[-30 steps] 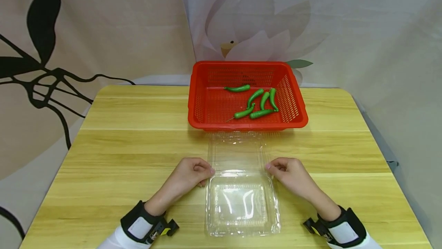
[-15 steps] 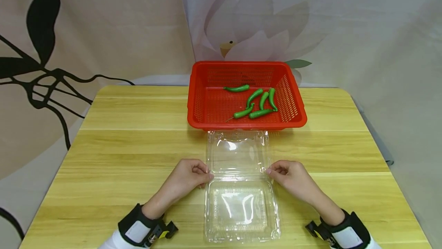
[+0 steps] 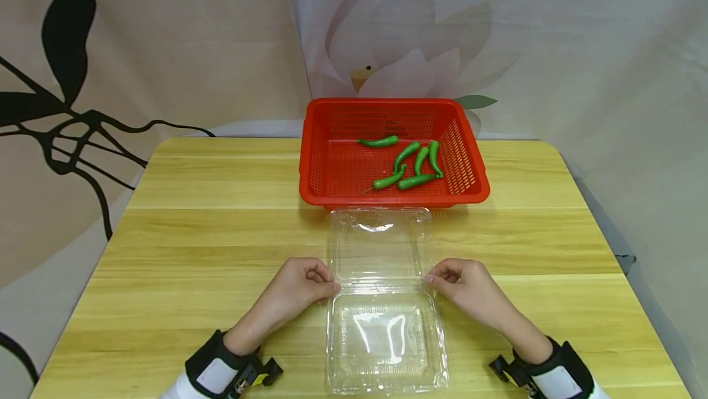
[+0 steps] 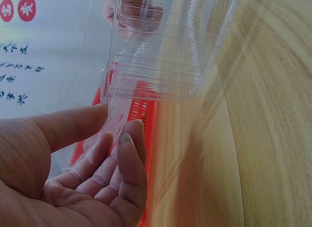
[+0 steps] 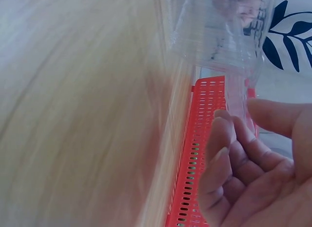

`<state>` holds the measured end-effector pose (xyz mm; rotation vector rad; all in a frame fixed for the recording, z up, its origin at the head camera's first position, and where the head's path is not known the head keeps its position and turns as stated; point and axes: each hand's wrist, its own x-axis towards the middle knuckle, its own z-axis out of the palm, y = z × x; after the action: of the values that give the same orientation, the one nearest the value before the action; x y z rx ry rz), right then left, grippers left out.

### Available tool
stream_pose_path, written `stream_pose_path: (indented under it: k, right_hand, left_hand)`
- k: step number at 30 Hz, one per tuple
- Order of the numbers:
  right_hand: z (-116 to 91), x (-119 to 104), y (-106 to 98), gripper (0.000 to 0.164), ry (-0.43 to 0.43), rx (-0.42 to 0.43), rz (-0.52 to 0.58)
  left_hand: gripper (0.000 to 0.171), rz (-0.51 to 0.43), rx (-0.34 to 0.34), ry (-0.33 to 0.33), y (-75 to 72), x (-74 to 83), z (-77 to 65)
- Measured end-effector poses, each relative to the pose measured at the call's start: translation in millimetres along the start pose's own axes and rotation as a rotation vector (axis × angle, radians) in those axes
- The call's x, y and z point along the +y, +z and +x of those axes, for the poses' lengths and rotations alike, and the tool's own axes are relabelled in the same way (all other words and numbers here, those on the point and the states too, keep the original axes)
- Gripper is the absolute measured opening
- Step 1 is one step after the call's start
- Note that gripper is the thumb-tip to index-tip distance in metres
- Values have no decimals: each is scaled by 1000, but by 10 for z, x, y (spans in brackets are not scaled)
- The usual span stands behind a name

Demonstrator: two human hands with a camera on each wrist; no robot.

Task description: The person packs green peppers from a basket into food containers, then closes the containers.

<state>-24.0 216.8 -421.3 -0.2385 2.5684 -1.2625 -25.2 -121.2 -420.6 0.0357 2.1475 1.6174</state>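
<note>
A clear plastic clamshell container [image 3: 387, 350] lies unfolded on the table, its lid half [image 3: 381, 248] toward the back and the other half nearer the person. At the hinge's left end, the left hand [image 3: 304, 282] pinches the rim between thumb and fingers. On the opposite side the right hand [image 3: 461, 279] holds the matching edge the same way. Close up in the left wrist view, the clear container [image 4: 151, 66] rises past the thumb tip. The right wrist view has the container [image 5: 214, 36] above the curled fingers. No chili is inside it.
Just behind the lid, a red plastic basket [image 3: 318, 184] with slotted walls holds several green chili peppers [image 3: 417, 181]. Its front edge is close to or touching the lid. All stand on a wooden table [image 3: 221, 227], with a printed cloth [image 3: 221, 48] hanging behind.
Both hands and the container have shifted slightly toward the person. The lid half has changed its tilt, and its glare has moved. The basket and peppers stay put.
</note>
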Motion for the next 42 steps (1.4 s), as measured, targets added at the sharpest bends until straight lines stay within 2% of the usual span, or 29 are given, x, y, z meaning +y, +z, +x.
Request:
stream_pose_path:
  k: [12,19,23,30,37,42]
  right_hand:
    - [31,-25,27,8,-23,19,41]
    - [100,-56,75,10,-50,40,125]
    - [158,-81,103,10,-58,56,130]
    - [259,-115,147,12,-51,71,133]
    - [341,-121,185,14,-37,81,172]
    - [369,-109,199,18,-38,64,189]
  left_hand:
    - [13,-23,24,10,-6,2,-13]
    - [12,-58,27,-18,5,-14,9]
    - [15,-53,34,-33,-1,-27,14]
    - [18,-33,84,-61,-22,-53,41]
    - [16,-90,129,-76,-53,-77,74]
    - [13,-133,193,-94,-58,-75,86]
